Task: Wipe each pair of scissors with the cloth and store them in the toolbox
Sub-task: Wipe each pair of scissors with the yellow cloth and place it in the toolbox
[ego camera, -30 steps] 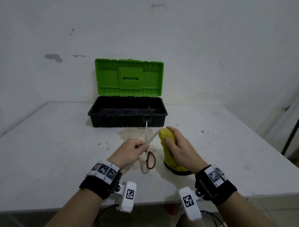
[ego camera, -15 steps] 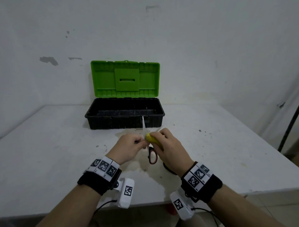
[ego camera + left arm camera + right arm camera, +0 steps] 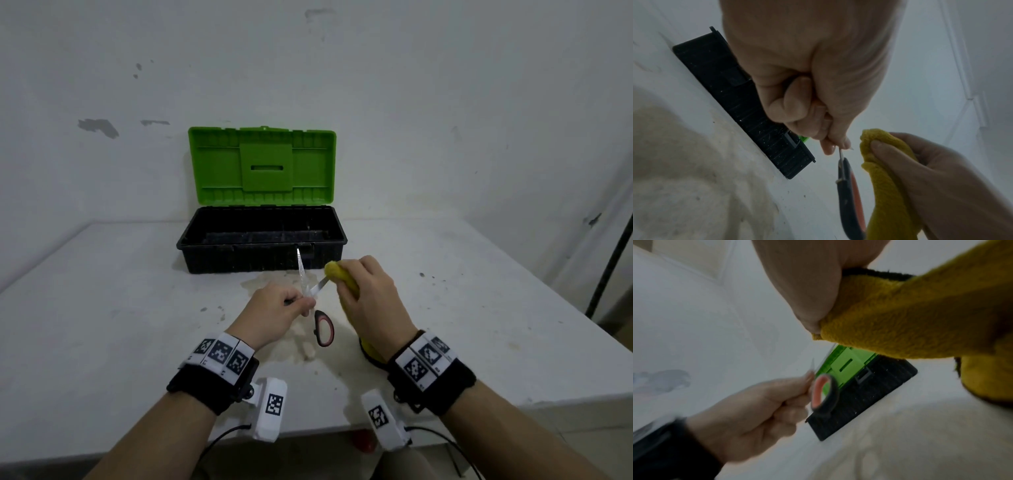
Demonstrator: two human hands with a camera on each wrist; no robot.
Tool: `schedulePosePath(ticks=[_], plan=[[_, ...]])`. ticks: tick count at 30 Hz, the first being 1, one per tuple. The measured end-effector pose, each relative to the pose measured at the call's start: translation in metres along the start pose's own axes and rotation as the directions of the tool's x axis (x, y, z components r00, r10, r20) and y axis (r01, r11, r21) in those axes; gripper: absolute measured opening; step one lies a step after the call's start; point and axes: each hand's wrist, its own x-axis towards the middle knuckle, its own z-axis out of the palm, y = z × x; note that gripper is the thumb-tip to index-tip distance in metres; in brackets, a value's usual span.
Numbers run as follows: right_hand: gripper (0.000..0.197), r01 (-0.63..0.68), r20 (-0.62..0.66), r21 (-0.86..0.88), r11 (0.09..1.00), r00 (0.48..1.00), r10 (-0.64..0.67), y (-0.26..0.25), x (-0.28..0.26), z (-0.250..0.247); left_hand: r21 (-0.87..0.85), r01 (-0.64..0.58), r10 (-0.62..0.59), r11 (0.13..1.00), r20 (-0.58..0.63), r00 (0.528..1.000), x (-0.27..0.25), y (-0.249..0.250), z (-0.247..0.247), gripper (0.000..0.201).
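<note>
My left hand (image 3: pixel 294 305) grips a pair of scissors (image 3: pixel 323 328) with black and red handles, blades spread apart above the table. One blade (image 3: pixel 300 270) points up toward the toolbox; the other slants right into the yellow cloth (image 3: pixel 337 272). My right hand (image 3: pixel 368 294) holds that cloth bunched around the slanted blade's tip. In the left wrist view the scissors handle (image 3: pixel 849 203) hangs below my left hand (image 3: pixel 835 146), beside the cloth (image 3: pixel 885 178). The right wrist view shows the cloth (image 3: pixel 910 321) and the scissors handle loop (image 3: pixel 824 394). The open toolbox (image 3: pixel 262 251) stands behind.
The toolbox has a black tray and an upright green lid (image 3: pixel 262 168) against the white wall. The white table (image 3: pixel 102 308) bears a brownish stain (image 3: pixel 301 342) under my hands. A dark pole (image 3: pixel 609 263) stands at the right past the table edge.
My right hand slid the cloth outward along the slanted blade, from near the pivot to the tip. My left hand kept its grip on the scissors.
</note>
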Motion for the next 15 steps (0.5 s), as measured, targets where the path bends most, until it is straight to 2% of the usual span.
schedulePosePath(ticks=[2,4,6,10,12,15], plan=[[0.02,0.038,0.114,-0.001,0.999,0.993,-0.038,-0.009,-0.011,0.007,0.009,-0.01,0.01,1.0,0.004,1.0,0.001,0.001,0.002,0.033],[0.02,0.052,0.16,-0.017,0.999,0.986,-0.048,-0.009,-0.014,0.011,0.032,-0.021,0.021,0.999,0.005,1.0,0.001,0.003,0.003,0.032],[0.019,0.009,0.138,-0.022,1.0,0.99,-0.005,-0.003,-0.008,0.01,0.042,-0.023,0.023,0.999,-0.003,1.0,-0.001,0.003,0.001,0.032],[0.021,-0.16,0.047,-0.037,0.986,0.986,0.162,0.011,0.013,-0.001,0.024,0.002,-0.002,1.0,0.005,1.0,-0.003,0.0,0.0,0.032],[0.021,-0.132,0.011,-0.026,0.991,0.991,0.132,0.006,0.014,-0.006,0.016,0.013,-0.013,1.0,0.015,1.0,-0.003,-0.001,0.0,0.033],[0.018,-0.033,0.134,-0.026,0.999,0.99,0.037,-0.017,0.002,-0.003,0.037,0.014,-0.014,0.999,0.011,1.0,-0.001,-0.002,0.002,0.033]])
